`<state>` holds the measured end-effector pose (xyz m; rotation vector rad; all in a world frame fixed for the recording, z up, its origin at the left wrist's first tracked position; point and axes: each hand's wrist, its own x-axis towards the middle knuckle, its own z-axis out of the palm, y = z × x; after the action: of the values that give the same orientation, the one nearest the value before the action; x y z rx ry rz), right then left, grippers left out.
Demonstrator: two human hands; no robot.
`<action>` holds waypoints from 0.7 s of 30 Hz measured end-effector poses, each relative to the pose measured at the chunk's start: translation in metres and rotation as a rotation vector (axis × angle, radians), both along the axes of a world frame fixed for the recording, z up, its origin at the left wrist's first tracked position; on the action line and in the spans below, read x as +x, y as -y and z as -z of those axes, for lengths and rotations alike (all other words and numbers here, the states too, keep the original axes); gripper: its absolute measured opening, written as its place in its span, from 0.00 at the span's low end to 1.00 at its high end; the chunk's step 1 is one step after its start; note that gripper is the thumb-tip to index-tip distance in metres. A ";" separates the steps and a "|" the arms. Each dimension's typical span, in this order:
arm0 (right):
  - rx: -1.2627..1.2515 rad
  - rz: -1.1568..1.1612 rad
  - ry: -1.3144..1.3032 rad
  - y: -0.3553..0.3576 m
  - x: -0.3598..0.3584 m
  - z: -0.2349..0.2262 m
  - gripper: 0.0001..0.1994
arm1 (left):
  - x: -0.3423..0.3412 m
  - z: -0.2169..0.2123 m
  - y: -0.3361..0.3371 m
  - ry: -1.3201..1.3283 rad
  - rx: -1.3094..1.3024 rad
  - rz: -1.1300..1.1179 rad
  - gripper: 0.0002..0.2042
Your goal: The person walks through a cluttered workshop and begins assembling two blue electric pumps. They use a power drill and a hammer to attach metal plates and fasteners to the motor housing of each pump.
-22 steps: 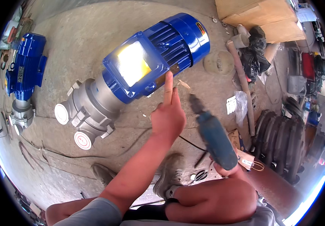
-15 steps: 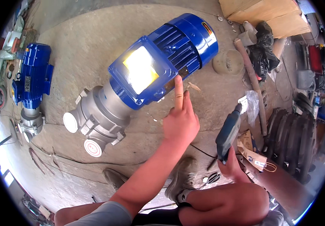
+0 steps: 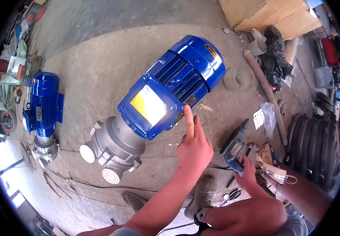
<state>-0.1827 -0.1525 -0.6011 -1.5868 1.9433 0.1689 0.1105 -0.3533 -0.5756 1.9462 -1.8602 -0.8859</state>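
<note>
A blue electric motor with a grey metal pump body stands on the floor before me. A square cover on the motor's side reflects bright light. My left hand stretches its index finger to the cover's right corner, the fingertip touching there; its other fingers are partly bent. To the right, a dark cordless-looking power drill lies on its side on the floor, its chuck pointing away from me. My right hand is beside the drill's handle, thumb and fingers apart and no longer wrapped round it.
A second blue motor with pump stands at the left. Right of the drill are a clear plastic bag, a long rusty pipe, a paper bag and black ribbed coils. A cardboard box stands far right.
The drill has gone down from my right hand's grip onto the floor, and that hand has loosened. My left finger stays at the cover's corner. The whole view has shifted.
</note>
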 end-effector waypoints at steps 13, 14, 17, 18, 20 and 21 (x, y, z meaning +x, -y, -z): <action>0.213 1.031 0.520 -0.116 -0.057 -0.090 0.13 | 0.010 0.021 0.000 -0.177 -0.093 0.024 0.37; 0.195 1.040 0.514 -0.120 -0.060 -0.093 0.12 | 0.012 0.022 -0.001 -0.184 -0.100 0.031 0.37; 0.089 0.996 0.391 -0.110 -0.053 -0.093 0.11 | 0.007 0.023 0.001 -0.199 -0.148 -0.027 0.37; 0.067 1.004 0.364 -0.099 -0.048 -0.092 0.11 | 0.005 0.023 -0.001 -0.194 -0.121 -0.022 0.37; 0.098 0.841 0.390 -0.067 -0.034 -0.097 0.12 | 0.002 0.020 0.000 -0.173 -0.083 -0.014 0.36; 0.114 0.663 0.331 -0.060 -0.035 -0.097 0.12 | 0.000 0.020 0.001 -0.177 -0.098 -0.023 0.37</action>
<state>-0.2178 -0.0928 -0.5037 -0.7724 2.0314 -0.2377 0.1106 -0.3544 -0.5953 1.7668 -1.7430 -0.9109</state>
